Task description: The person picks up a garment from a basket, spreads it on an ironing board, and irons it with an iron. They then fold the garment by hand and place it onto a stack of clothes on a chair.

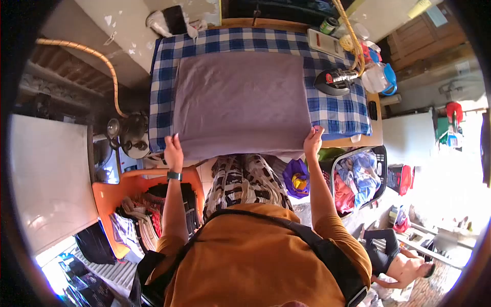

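Observation:
A plain mauve-grey cloth [240, 97] lies spread over a blue and white checked cover [340, 115] on the table. Its near edge hangs over the table's front. My left hand [174, 152] pinches the cloth at the near left corner, and a dark band circles that wrist. At the near right corner my right hand [313, 140] has its fingers closed on the same cloth. To the right of the cloth, a clothes iron [335, 82] rests on the checked cover, its cord rising from the handle.
An orange chair [107, 197] with folded clothes stands at left. A dark laundry basket [381, 153] full of clothes is at right, near a purple bag [296, 176]. A blue-lidded jug [377, 78] stands at the table's right end. A person [404, 266] reclines at lower right.

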A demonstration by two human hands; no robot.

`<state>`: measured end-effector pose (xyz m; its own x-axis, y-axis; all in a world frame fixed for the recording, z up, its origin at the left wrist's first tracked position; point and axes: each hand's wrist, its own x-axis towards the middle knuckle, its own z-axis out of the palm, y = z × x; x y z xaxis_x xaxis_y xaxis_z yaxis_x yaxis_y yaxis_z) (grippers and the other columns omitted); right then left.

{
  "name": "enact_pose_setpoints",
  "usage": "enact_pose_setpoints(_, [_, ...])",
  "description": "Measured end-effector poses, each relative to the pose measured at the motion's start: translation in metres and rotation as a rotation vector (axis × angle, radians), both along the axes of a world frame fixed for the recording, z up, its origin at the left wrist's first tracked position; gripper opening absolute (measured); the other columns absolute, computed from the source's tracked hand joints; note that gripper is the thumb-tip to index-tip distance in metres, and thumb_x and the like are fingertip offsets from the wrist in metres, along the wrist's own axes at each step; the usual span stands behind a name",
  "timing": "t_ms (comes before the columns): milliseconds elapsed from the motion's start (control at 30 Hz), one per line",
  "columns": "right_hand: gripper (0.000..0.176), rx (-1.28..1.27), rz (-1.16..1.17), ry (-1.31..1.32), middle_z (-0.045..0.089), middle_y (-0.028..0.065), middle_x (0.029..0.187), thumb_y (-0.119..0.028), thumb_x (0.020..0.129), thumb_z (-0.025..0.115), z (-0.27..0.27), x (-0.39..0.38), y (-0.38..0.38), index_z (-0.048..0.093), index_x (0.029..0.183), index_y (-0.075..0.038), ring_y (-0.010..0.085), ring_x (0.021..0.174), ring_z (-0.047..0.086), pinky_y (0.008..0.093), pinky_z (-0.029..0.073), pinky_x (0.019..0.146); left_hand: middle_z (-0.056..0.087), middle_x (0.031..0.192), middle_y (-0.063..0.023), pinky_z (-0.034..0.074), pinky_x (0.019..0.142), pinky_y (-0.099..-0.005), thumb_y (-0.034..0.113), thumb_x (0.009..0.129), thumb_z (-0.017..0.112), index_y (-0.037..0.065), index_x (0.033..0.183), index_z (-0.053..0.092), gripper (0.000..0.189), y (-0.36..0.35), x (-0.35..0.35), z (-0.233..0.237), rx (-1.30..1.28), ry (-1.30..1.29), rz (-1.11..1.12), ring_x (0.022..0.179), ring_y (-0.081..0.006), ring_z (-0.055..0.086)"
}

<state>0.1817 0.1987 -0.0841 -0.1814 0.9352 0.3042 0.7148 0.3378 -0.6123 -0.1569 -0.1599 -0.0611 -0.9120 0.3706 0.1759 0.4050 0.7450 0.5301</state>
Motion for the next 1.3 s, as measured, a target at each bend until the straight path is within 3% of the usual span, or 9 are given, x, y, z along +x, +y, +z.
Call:
enact_pose_setpoints(233, [0.031, -0.251, -0.092, 0.070, 0.061, 0.0171, 0.079, -0.034, 0.086, 0.061, -0.015, 0.028, -0.020, 0.048, 0.092, -0.007, 0.0357, 0.070, 0.061, 0.0423, 0.046, 0.059, 0.053, 0.113, -0.0165, 0.039, 0.083, -0.0469, 0.024, 0.091, 0.052, 0.008, 0.110, 0.051, 0.025, 0.003, 0.005, -0.012, -0.004, 0.188, 0.071, 0.104, -0.0346, 0.050])
enact_pose_setpoints(367, [0.033, -0.280, 0.101, 0.266, 0.063, 0.0171, 0.087, -0.020, 0.079, 0.069, -0.021, 0.060, -0.031, 0.048, 0.098, -0.004, 0.0340, 0.076, 0.062, 0.0381, 0.047, 0.067, 0.053, 0.107, -0.0122, 0.035, 0.091, -0.0499, 0.022, 0.086, 0.055, 0.010, 0.111, 0.053, 0.027, 0.047, 0.035, 0.026, -0.119, 0.522, -0.473, 0.107, -0.0327, 0.048])
enact_pose_setpoints(500, [0.029, -0.086, -0.330, -0.184, 0.057, 0.0131, 0.092, -0.003, 0.071, 0.058, 0.002, 0.060, -0.030, 0.052, 0.099, -0.004, 0.0344, 0.086, 0.053, 0.0445, 0.042, 0.076, 0.045, 0.128, -0.0132, 0.022, 0.104, -0.0539, 0.018, 0.086, 0.051, 0.010, 0.117, 0.052, 0.032, 0.075, 0.023, 0.012, -0.371, -0.024, -0.217, 0.127, -0.0342, 0.034])
enact_pose_setpoints(633, [0.024, 0.179, 0.547, -0.101, 0.055, 0.0176, 0.108, -0.013, 0.076, 0.058, 0.042, -0.045, 0.004, 0.058, 0.099, -0.005, 0.0347, 0.111, 0.048, 0.0481, 0.036, 0.097, 0.039, 0.135, -0.0132, 0.016, 0.106, -0.0588, 0.022, 0.083, 0.054, 0.010, 0.123, 0.048, 0.042, 0.196, 0.064, 0.033, -0.129, 0.285, -0.588, 0.130, -0.0312, 0.033])
enact_pose_setpoints(800, [0.051, 0.116, 0.639, -0.382, 0.036, 0.0138, 0.141, -0.033, 0.092, 0.045, 0.046, -0.059, 0.069, 0.039, 0.134, -0.006, 0.0299, 0.133, 0.029, 0.0411, 0.020, 0.110, 0.024, 0.148, -0.0128, 0.005, 0.107, -0.0602, 0.038, 0.091, 0.046, 0.014, 0.143, 0.027, 0.060, 0.271, 0.084, 0.006, -0.257, 0.229, -0.743, 0.136, -0.0309, 0.024])
enact_pose_setpoints(900, [0.057, 0.084, 0.686, -0.438, 0.045, 0.0139, 0.130, -0.028, 0.081, 0.060, 0.018, -0.018, 0.120, 0.043, 0.131, -0.009, 0.0312, 0.124, 0.038, 0.0429, 0.026, 0.108, 0.026, 0.148, -0.0126, 0.001, 0.106, -0.0618, 0.040, 0.092, 0.045, 0.014, 0.142, 0.028, 0.060, 0.272, 0.073, 0.002, -0.313, 0.202, -0.665, 0.137, -0.0306, 0.023])
enact_pose_setpoints(1033, [0.057, 0.526, 0.750, -0.546, 0.056, 0.0080, 0.108, -0.025, 0.069, 0.070, 0.185, -0.033, 0.227, 0.053, 0.122, -0.014, 0.0269, 0.113, 0.045, 0.0454, 0.037, 0.098, 0.025, 0.148, -0.0118, -0.002, 0.105, -0.0624, 0.043, 0.090, 0.047, 0.014, 0.141, 0.032, 0.060, 0.328, 0.089, 0.022, -0.255, 0.216, -0.663, 0.138, -0.0294, 0.019])
enact_pose_setpoints(1200, [0.074, 0.015, 1.362, -0.925, 0.062, 0.0134, 0.097, -0.039, 0.058, 0.075, 0.164, -0.069, 0.363, 0.053, 0.123, -0.011, 0.0304, 0.100, 0.057, 0.0405, 0.045, 0.088, 0.022, 0.150, -0.0107, -0.003, 0.107, -0.0597, 0.048, 0.090, 0.045, 0.017, 0.143, 0.028, 0.064, 0.402, 0.122, 0.010, -0.175, 0.181, -0.785, 0.139, -0.0296, 0.016])
enact_pose_setpoints(1300, [0.076, -0.275, 1.239, -0.954, 0.065, 0.0176, 0.095, -0.042, 0.059, 0.074, 0.158, -0.082, 0.365, 0.053, 0.124, -0.008, 0.0311, 0.091, 0.061, 0.0378, 0.048, 0.082, 0.025, 0.148, -0.0109, 0.001, 0.107, -0.0612, 0.045, 0.087, 0.051, 0.017, 0.140, 0.035, 0.062, 0.407, 0.117, 0.011, -0.106, 0.137, -0.857, 0.138, -0.0254, 0.019])
